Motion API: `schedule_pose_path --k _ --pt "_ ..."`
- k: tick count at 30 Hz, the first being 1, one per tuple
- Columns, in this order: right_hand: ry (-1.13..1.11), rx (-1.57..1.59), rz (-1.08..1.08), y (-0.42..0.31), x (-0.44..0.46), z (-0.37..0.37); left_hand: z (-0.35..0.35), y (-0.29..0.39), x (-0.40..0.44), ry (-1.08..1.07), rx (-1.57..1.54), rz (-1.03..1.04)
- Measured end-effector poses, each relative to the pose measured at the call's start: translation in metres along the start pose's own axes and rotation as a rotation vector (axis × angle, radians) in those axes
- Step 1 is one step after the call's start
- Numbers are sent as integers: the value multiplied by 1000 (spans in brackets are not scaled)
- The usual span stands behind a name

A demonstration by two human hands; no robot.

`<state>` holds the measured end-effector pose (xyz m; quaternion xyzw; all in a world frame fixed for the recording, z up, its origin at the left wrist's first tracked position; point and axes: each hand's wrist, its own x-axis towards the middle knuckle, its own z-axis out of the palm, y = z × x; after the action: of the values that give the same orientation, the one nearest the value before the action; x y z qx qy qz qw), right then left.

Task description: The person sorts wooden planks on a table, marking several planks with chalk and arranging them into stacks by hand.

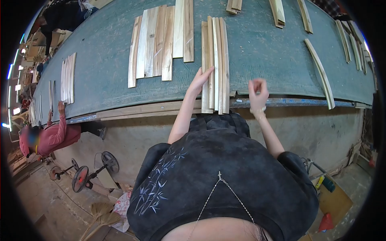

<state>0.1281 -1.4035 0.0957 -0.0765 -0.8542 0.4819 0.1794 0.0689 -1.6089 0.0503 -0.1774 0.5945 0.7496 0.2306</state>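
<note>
A bundle of long wooden slats (217, 60) lies in front of me, its near ends poking over the table edge. My left hand (200, 81) grips the left side of this bundle, with the fingertips across the slats. To the right of the bundle, apart from it, my right hand (258, 94) is raised near the table edge. Its fingers are curled in towards the thumb, and nothing shows between them. Left of the bundle, several wider wooden boards (155, 44) lie side by side on the green tabletop (106, 60).
A curved wooden strip (320, 74) overhangs the table edge at right. More slats (277, 12) lie at the far side. At left, a person in a pink top (66, 136) works beside another slat group (68, 78). Fans (81, 178) and a straw broom (102, 215) are on the floor.
</note>
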Motion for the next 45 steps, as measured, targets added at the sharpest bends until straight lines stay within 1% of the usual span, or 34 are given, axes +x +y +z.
schedule_pose_path --k 2,4,5,6,8,9,10,11,12,14,15,16,18,20,22,23,24,26,27,28,29,30,32,33,35,36,38,39,41,42,44,45 --pt "-161 -110 -63 20 -39 -11 -7 -8 5 -57 -62 -21" --pt "-244 -265 -283 42 -61 -9 -10 -11 7 -69 -77 -27" --pt "-271 -364 -289 61 -73 -6 -11 -12 8 -75 -95 -26" --pt "-270 -361 -284 64 -77 -4 -13 -13 9 -74 -89 -29" --pt "-175 -496 -261 68 -83 2 -19 -14 8 -57 -132 -31" --pt "-153 -488 -256 72 -85 5 -22 -14 10 -54 -124 -26" --pt "-147 -478 -259 75 -87 8 -26 -15 10 38 -37 11" --pt "-84 -489 -273 79 -89 11 -30 -15 10 131 50 48" --pt "-24 -500 -285 79 -89 13 -31 -11 7 137 57 55" --pt "0 -486 -267 81 -90 17 -31 -8 -4 356 662 407" --pt "-1 -469 -242 81 -90 17 -22 -1 -17 439 874 535" --pt "-1 -452 -218 81 -91 17 -16 2 -28 442 880 533" --pt "6 -408 -198 77 -90 18 -7 4 -47 378 1289 546" --pt "74 -253 -109 68 -89 16 1 -3 -55 401 1329 556" --pt "104 -283 -151 48 -88 8 4 -8 -55 436 1291 597" --pt "152 -201 -87 40 -89 5 5 -7 -56 430 1213 629" --pt "200 -119 -26 32 -89 3 2 -11 -53 435 1207 633" --pt "224 -63 -8 16 -85 2 -6 -22 -46 395 1114 734" --pt "232 31 39 8 -81 4 -12 -11 -50 400 1105 741" --pt "239 125 85 0 -75 6 -21 8 -61 269 779 437" --pt "196 146 137 -7 -68 10 -28 23 -73 133 448 137" --pt "190 171 133 -19 -56 18 -32 34 -85 135 438 141" --pt "198 219 109 -39 -31 42 -37 45 -109 -75 -385 -89" --pt "112 199 79 -38 -19 56 -38 44 -115 -70 -393 -87" --pt "-40 168 19 -41 8 84 -40 42 -125 -236 -606 -323" --pt "-106 155 -12 -44 23 98 -39 36 -129 -233 -614 -315" --pt "-187 53 -49 -39 52 131 -33 22 -131 -176 -390 -205" --pt "-193 52 -60 -35 63 145 -30 20 -132 -164 -412 -202" --pt "-311 33 -254 -28 78 168 -26 19 -132 -170 -420 -182" --pt "-319 33 -263 -28 82 173 -25 19 -132 -177 -418 -170" --pt "-276 -266 -423 -26 86 179 -26 19 -131 -171 -405 -160" --pt "-286 -231 -311 -28 82 175 -27 19 -132 -170 -383 -160"
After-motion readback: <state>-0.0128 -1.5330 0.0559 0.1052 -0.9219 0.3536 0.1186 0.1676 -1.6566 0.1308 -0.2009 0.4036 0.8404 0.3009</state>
